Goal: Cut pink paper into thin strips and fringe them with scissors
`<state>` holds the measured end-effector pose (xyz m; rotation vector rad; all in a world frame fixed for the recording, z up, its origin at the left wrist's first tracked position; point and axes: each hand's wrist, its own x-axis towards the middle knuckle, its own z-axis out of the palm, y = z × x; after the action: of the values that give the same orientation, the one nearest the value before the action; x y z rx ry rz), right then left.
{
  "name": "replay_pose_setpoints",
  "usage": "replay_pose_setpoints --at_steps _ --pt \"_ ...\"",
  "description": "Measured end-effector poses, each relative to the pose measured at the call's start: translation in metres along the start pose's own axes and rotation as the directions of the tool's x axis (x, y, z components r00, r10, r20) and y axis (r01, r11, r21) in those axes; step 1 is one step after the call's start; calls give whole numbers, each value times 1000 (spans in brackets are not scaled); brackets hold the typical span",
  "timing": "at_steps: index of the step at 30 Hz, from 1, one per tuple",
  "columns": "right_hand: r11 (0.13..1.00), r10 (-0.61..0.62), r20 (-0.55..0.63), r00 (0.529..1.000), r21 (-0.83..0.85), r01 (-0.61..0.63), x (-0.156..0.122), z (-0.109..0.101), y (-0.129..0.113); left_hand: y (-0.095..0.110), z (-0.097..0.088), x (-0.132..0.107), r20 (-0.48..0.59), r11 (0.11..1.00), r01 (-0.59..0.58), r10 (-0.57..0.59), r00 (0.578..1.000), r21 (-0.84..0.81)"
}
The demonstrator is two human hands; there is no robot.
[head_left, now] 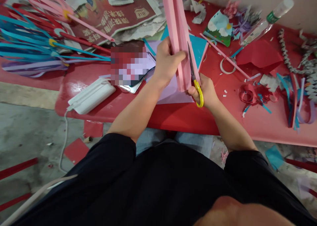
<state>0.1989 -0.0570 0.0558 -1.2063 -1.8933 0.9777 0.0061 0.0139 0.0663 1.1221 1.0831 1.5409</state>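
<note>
My left hand [167, 61] is closed on a long folded sheet of pink paper [176, 24], its thumb pressed across the front. The paper stands up from the hand, with its lower end just above the table. In my right hand [206, 91] are yellow-handled scissors [199, 95], their blades pointing up along the sheet's right edge. A narrow pink strip runs beside the blades on the right, partly separated from the sheet. Beneath my hands lie purple paper [170, 95] and blue paper [199, 51].
A phone [146, 67] and a white power strip [91, 95] lie to the left. Newspaper [119, 18] and fringed paper sticks [52, 43] are behind them. On the right are a tape roll [228, 65], a plastic bottle [267, 23], red paper [260, 57] and paper scraps [257, 94].
</note>
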Motion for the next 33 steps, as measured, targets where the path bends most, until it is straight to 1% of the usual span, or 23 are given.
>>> replay_pose_setpoints --at_steps 3,5,8,10,13,16,23,27,33 --pt "998 -49 -40 998 26 50 3 -1 -1 1 0 -1 15 997 -82 82 997 -7" --pt "997 -58 -37 998 38 60 5 0 -1 0 0 -2 28 995 -100 100 995 4" --pt "995 -54 -37 998 79 56 7 0 0 -1 2 -4 45 996 -81 79 996 37" --pt "995 -50 -57 997 88 55 7 0 1 -2 4 -7 59 996 -65 62 996 54" --pt "998 -41 -96 994 51 46 6 0 0 -2 7 -11 83 997 -65 61 995 51" --pt "999 -22 -104 994 24 25 5 -2 0 -3 10 -14 107 997 -73 68 992 38" --pt "999 45 -143 989 -23 -49 3 -3 -4 -2 10 -19 100 996 -64 57 993 58" --pt "997 83 -162 983 3 -83 3 -2 -6 0 10 -20 111 996 -70 65 992 46" --pt "995 92 -201 975 -16 -97 5 -2 -10 1 10 -19 112 997 -54 49 993 46"
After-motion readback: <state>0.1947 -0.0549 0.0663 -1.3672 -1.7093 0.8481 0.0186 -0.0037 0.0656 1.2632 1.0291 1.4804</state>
